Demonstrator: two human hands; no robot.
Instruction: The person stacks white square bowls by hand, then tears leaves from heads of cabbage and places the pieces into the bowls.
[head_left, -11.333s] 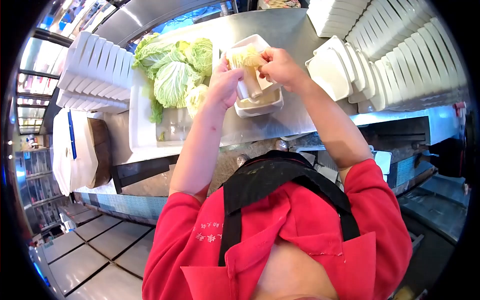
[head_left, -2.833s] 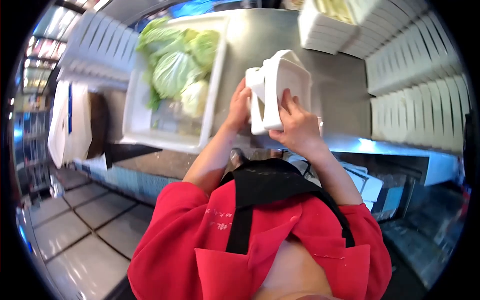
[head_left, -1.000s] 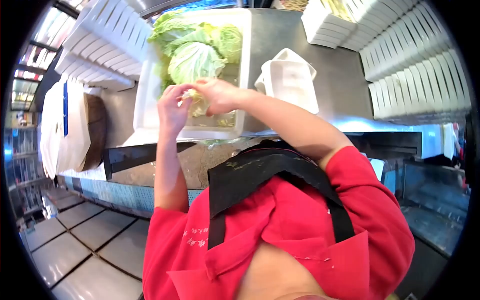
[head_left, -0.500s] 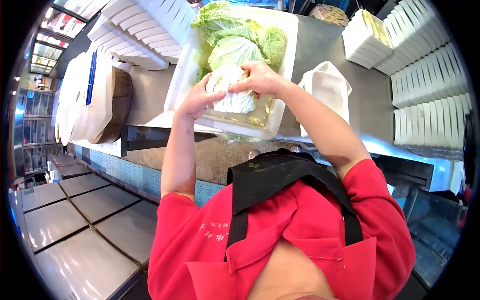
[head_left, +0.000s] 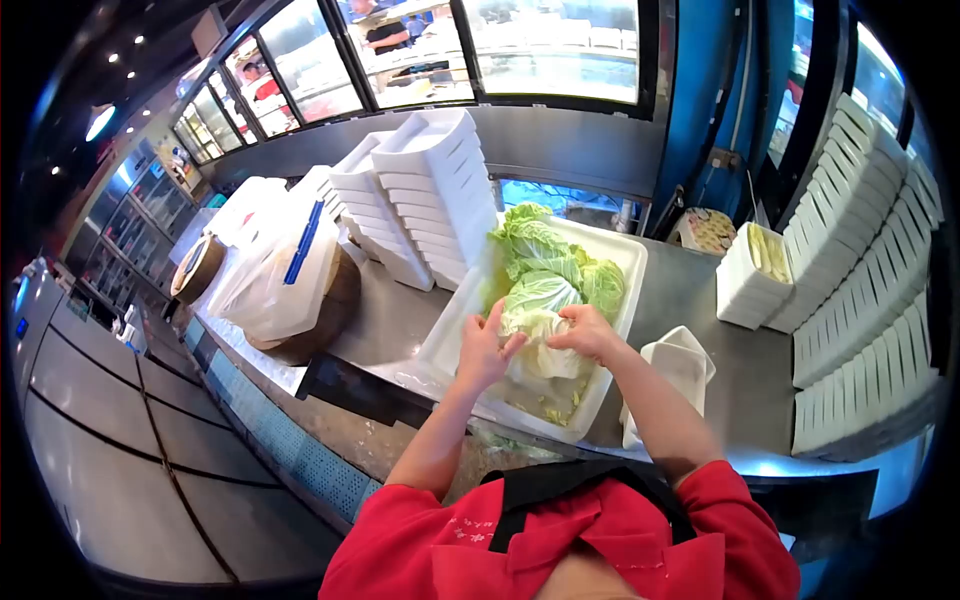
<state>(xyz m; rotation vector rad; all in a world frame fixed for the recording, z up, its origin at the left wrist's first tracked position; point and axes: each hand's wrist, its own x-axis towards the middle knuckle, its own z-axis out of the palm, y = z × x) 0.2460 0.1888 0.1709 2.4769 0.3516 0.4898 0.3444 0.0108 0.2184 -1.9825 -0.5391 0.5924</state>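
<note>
A pale napa cabbage is between my two hands, over the near part of a white plastic tub. My right hand pinches its upper right side, with thumb and fingers closed on a leaf. At its left edge my left hand grips with thumb and forefinger around the side; its other fingers are partly hidden. Greener napa cabbages lie behind it in the tub. Small yellowish leaf scraps lie on the tub's near floor.
Stacked white trays stand left of the tub, and more stacks line the right. Loose white containers lie right of the tub. A blue-handled item rests on a plastic-covered round block. People are visible behind the windows.
My view has tilted up and turned, showing the windows and back wall. Both hands remain at the cabbage; my right hand has gone from lying across its top to pinching a leaf.
</note>
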